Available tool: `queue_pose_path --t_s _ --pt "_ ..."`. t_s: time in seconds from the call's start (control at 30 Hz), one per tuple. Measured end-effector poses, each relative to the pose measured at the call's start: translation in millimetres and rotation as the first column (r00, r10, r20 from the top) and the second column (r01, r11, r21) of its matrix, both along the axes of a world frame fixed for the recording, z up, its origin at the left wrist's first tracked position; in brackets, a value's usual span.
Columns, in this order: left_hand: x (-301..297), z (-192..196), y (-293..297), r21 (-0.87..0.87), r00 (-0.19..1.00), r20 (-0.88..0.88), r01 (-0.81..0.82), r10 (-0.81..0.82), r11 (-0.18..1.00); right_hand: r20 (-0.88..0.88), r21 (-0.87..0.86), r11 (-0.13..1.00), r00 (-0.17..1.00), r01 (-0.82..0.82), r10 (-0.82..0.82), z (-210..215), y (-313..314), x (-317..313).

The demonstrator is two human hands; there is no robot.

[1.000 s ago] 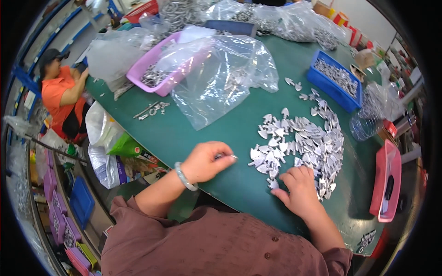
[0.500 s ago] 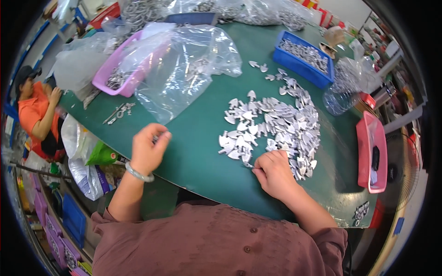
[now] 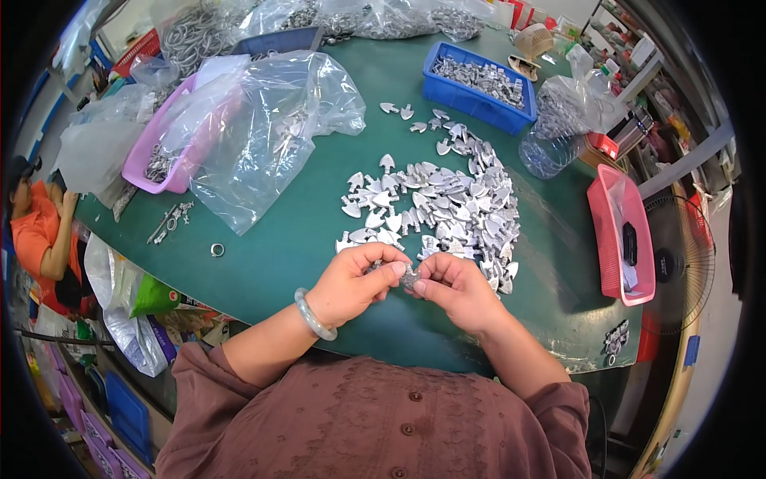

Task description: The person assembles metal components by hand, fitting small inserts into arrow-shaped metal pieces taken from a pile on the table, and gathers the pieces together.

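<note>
My left hand (image 3: 355, 285), with a pale bangle at the wrist, and my right hand (image 3: 456, 289) meet over the near side of the table. Their fingertips pinch a small silver metal piece (image 3: 410, 277) between them; fingers cover most of it, so its full shape is hidden. Just beyond lies a wide heap of flat, silver, arrowhead-shaped metal pieces (image 3: 463, 199). A few loose ones (image 3: 396, 109) sit apart near the blue bin. A small silver ring (image 3: 217, 250) rests on the green tabletop (image 3: 279, 267), left of my left hand.
A blue bin (image 3: 439, 90) of metal parts stands at the back. Clear plastic bags (image 3: 271, 128) overlap a lilac basket (image 3: 132, 164) at left. On the right are a clear plastic jug (image 3: 546, 156), a pink basket (image 3: 602, 239) and a fan (image 3: 686, 263). Another person (image 3: 44, 231) sits at far left.
My left hand has come right to meet my right hand, which has drawn back from the heap's near edge with a metal piece. A ring now shows where my left hand was. The view has shifted.
</note>
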State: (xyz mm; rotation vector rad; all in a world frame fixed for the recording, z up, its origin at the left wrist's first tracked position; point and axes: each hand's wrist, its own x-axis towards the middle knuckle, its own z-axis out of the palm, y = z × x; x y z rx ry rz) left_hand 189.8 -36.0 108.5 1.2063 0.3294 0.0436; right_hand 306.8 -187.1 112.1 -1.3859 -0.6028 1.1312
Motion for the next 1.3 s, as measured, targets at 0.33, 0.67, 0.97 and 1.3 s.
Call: queue_pose_path --t_s 0.33,0.67,0.97,1.3 --pt "5.4 -13.6 -8.8 -0.12 0.987 -0.013 -0.163 0.162 0.979 -0.015 0.091 0.992 0.996 0.087 -0.086 -5.4 4.1 -4.4" --pt "3.2 -24.1 4.4 -0.491 0.997 0.039 -0.039 0.066 0.87 0.912 0.171 0.985 0.382 -0.026 -0.148 -2.5 -2.8 3.7" --pt "1.0 -26.0 9.7 -0.565 0.999 0.014 -0.028 0.043 0.824 0.984 -0.165 0.986 0.057 -0.037 0.167 -0.8 -5.5 2.0" --pt "0.2 -28.0 10.8 -0.567 0.999 -0.003 -0.041 0.048 0.823 0.981 -0.191 0.981 0.037 -0.046 0.193 -3.3 -2.8 -0.8"
